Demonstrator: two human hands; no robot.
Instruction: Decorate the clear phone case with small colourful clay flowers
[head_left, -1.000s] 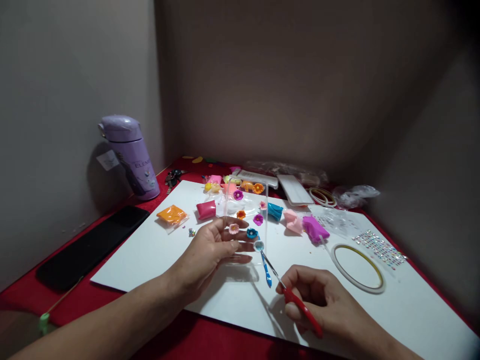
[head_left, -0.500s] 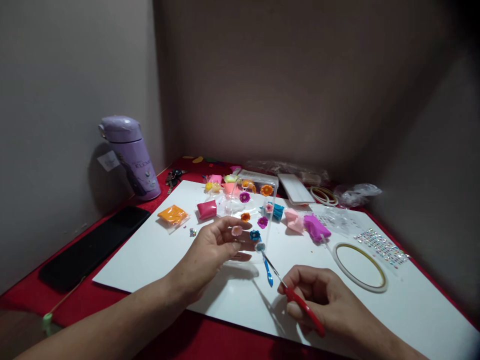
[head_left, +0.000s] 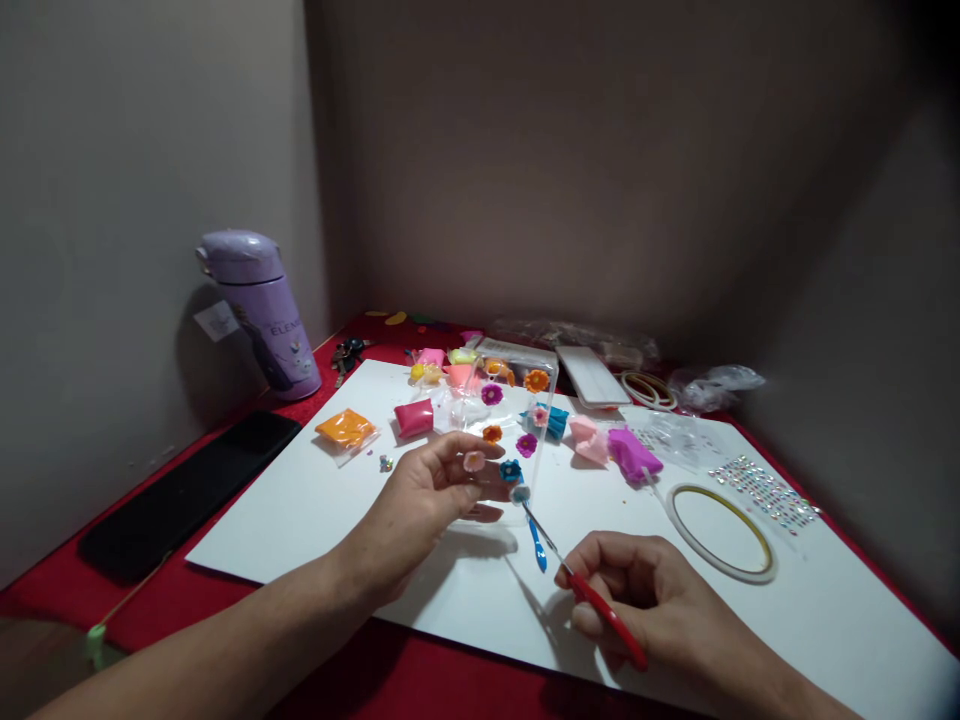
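My left hand [head_left: 442, 480] grips the lower left side of a clear phone case [head_left: 545, 400], held tilted above the white board, with fingers visible through it. Small clay flowers are set on the case, among them an orange flower [head_left: 536, 381], a purple flower [head_left: 526, 445], a pale pink flower [head_left: 473, 461] and a blue flower [head_left: 511, 470]. My right hand [head_left: 637, 590] is closed around a red-handled tool [head_left: 607, 615] with a slim metal end. Its tip meets a small greyish-white flower [head_left: 519, 494] near the case's lower edge.
On the white board [head_left: 300, 520] lie an orange clay packet [head_left: 346, 430], a red packet [head_left: 414, 419], a purple packet [head_left: 634, 455], a tape roll [head_left: 679, 515], a gem sheet [head_left: 765, 492] and a blue-handled tool [head_left: 537, 545]. A phone [head_left: 187, 495] and purple bottle [head_left: 262, 320] stand left.
The phone case has shifted very slightly to the right at its top. The red handle has turned a little, while its tip stays at the greyish-white flower.
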